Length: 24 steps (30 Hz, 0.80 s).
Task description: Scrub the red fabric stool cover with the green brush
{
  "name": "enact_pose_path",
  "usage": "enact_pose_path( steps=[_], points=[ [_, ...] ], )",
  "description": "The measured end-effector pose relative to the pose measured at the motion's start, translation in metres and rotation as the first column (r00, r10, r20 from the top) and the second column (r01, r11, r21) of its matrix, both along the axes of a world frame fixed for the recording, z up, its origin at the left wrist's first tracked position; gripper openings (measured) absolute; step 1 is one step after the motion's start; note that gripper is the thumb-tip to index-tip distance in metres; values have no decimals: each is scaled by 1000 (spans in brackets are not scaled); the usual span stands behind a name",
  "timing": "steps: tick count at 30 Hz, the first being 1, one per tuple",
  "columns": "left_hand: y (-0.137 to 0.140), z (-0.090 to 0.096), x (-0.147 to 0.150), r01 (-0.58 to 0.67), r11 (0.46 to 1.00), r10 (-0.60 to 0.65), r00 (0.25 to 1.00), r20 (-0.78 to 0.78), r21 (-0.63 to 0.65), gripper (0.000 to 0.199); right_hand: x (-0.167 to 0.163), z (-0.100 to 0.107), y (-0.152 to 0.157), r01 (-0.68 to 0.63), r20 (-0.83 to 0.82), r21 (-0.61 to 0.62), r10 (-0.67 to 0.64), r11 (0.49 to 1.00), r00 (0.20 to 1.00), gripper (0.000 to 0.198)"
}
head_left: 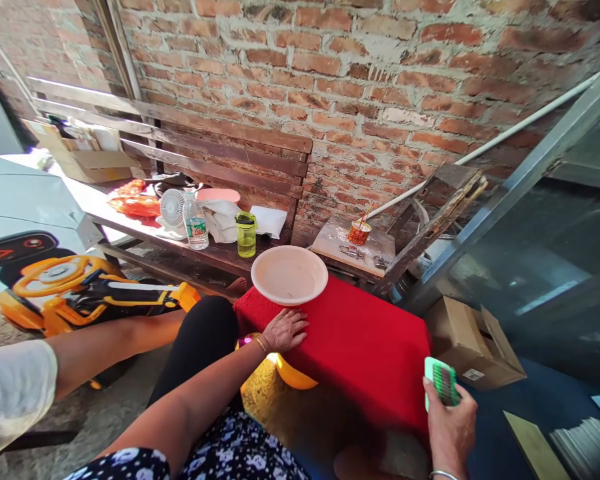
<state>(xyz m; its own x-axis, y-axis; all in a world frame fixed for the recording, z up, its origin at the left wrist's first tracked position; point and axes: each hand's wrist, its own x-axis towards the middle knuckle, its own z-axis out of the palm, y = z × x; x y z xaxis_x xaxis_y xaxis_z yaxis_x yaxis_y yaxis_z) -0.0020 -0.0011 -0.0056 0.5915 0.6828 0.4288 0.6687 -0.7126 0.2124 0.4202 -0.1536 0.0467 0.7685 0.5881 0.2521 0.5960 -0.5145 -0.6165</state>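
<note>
My left hand [285, 330] rests on the near edge of a red cloth [360, 340], its fingers stretched out and nothing in them. Just beyond the fingertips sits a pale pinkish plastic basin [289, 273]; I cannot make out for sure what is inside it. Over at the right, my right hand [450, 420] grips a scrub brush [441, 382] with a light green back, its green and darker bristles turned sideways. The brush is at the right end of the red cloth.
A wooden bench [220, 257] holds a water bottle [197, 227], a green cup [246, 235] and a small fan [173, 208]. A noodle cup [359, 232] stands on a board. A cardboard box [473, 343] is at right. A yellow ride-on toy [65, 283] and another person's leg [120, 343] are at left.
</note>
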Motion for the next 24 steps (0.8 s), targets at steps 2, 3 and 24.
enact_pose_path(
  steps=[2,3,24],
  points=[
    [0,0,0,2,1000,-2,1000,9,0,30,-24,-8,8,-151,51,75,147,986,988,94],
    [0,-1,0,2,1000,-2,1000,11,0,30,-38,-15,13,-248,84,98,240,964,967,93],
    [-1,1,0,-6,1000,6,1000,-21,4,31,-13,-9,10,-169,157,-245,211,955,965,70]
  ],
)
